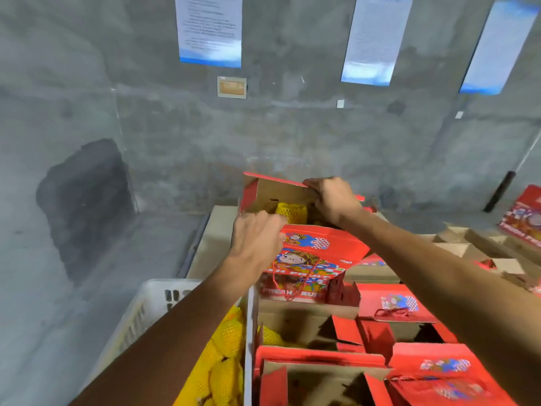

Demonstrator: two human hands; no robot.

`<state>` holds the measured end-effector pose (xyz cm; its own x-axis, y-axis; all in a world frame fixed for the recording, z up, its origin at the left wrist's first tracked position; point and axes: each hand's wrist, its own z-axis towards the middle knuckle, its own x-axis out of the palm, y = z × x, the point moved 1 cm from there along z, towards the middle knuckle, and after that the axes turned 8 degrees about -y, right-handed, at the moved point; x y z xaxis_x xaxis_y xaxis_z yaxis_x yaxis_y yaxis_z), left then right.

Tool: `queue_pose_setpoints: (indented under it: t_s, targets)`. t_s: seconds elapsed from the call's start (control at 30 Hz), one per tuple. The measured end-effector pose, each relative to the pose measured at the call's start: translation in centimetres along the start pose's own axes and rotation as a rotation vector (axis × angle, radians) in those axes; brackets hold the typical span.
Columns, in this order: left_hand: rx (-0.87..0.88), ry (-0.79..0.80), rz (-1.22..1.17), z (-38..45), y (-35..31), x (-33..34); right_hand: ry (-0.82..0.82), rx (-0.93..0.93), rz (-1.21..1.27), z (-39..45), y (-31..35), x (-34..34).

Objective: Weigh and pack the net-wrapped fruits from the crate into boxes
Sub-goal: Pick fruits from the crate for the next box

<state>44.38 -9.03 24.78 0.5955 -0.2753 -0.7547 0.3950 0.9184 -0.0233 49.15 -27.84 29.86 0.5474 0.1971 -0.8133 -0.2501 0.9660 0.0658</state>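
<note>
A red printed fruit box (310,259) stands open at the middle, with a yellow net-wrapped fruit (290,212) showing inside it. My left hand (257,238) grips the box's near flap at its left end. My right hand (330,200) holds the far flap near the box's right side. Below left, a white plastic crate (152,306) holds several more yellow net-wrapped fruits (225,373), partly hidden by my left forearm.
Several open red boxes (395,341) crowd the near right, one with a yellow fruit (270,336) inside. Brown cardboard boxes (468,247) stand further right. A grey concrete wall with posted sheets (209,30) rises behind. A dark patch (85,200) marks the wall at left.
</note>
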Motion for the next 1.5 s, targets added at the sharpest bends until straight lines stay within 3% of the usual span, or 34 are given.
queue_pose_setpoints:
  t_s: [0.3, 0.5, 0.77, 0.9, 1.07, 1.37, 1.5]
  targets:
    - [0.084, 0.023, -0.018, 0.8, -3.1, 8.7, 0.033, 0.150, 0.035, -2.1, -8.4, 8.1]
    - [0.105, -0.068, -0.063, 1.1, -4.9, 10.2, 0.079, 0.095, -0.018, -1.4, -10.6, 8.8]
    - [0.030, 0.165, -0.115, -1.2, -2.7, 14.1, 0.179, 0.123, 0.041, -3.6, -10.4, 13.2]
    - [-0.024, 0.325, -0.187, -4.1, -2.5, 17.1, 0.288, 0.150, -0.044, -6.5, -9.7, 17.5]
    - [-0.108, 0.405, -0.251, -6.1, -2.0, 21.0, 0.395, 0.215, -0.015, -8.2, -10.0, 21.3]
    - [-0.271, 0.623, -0.456, -5.2, -1.6, 23.8, 0.462, 0.341, 0.092, -8.8, -9.8, 23.9]
    - [-0.412, 0.502, -0.871, -3.6, -1.9, 22.6, 0.344, 0.401, 0.224, -9.1, -9.6, 21.5]
